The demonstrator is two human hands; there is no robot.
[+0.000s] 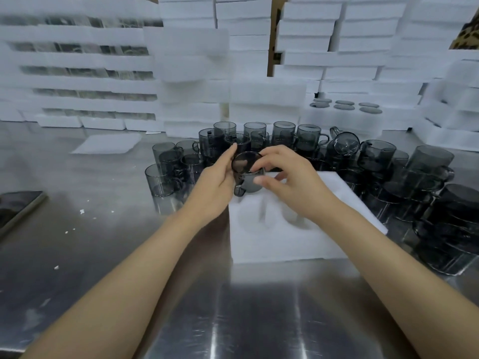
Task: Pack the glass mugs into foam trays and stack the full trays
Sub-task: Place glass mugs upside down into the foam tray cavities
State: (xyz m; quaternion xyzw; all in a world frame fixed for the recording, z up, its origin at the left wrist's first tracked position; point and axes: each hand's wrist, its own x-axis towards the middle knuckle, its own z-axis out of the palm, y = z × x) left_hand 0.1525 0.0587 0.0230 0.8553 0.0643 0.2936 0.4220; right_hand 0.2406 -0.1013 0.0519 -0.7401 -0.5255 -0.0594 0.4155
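Head view.

1. Status: one glass mug (247, 177) is at the far-left corner of the foam tray (298, 244), handle pointing toward the operator. Cannot tell whether its base is seated in a pocket or sits just above it. The rest of the tray shows only faint round pockets, no other mugs, so the task looks to be at an early stage.
2. L hand (216, 185): fingers nearly straight, laid against the mug's left side as a steady, not wrapped.
3. R hand (293, 185): fingers curled narrow, pinching the rim, thumb on the mug wall.
4. Procedure (judgement): line the base up w/ the pocket before lowering. Keep the mug upright and press down evenly w/ both hands. Don't force it; foam tears and glass chips.
5. Turn the handle so it clears the neighbouring pocket.
6. Hazard: loose mugs (168, 167) stand just beside the tray on the steel table (108, 255), w/ more to the right (427, 193), one tipped on its side. Keep elbows and wrists in when reaching.
7. Ref: filled tray stacks (77, 73) stand at rear left, empty foam stacks (337, 47) at rear right.
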